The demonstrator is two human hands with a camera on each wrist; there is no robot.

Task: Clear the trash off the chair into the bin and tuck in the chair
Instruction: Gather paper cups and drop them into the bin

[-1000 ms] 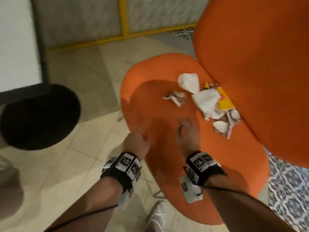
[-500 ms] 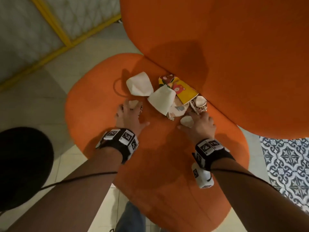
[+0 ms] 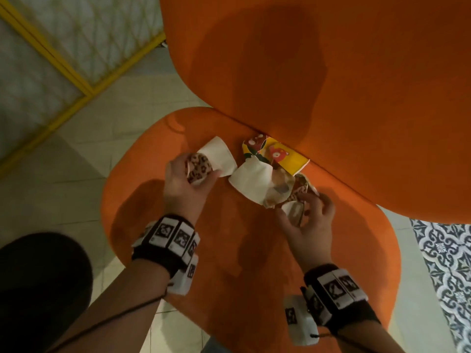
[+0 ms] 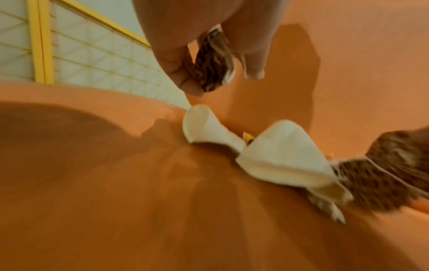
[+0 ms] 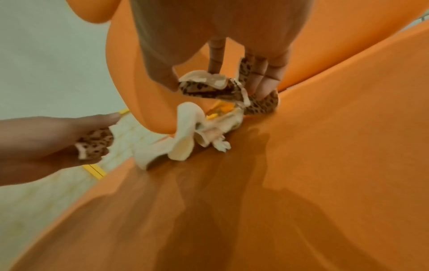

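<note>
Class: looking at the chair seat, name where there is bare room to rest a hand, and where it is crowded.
Bare: the seat's front, between both wrists and its near edge. Crowded: where seat meets backrest, with white paper and yellow wrapper.

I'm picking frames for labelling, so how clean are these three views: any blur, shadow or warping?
Head view: fairly sharp, dim warm light, a large shadow on the orange chair backrest, edges bowed by the wide lens. Left wrist view: smeared by motion, worst at the leopard-print scrap on the right. Right wrist view: soft, though the right hand and its leopard-print wrapper stay readable.
</note>
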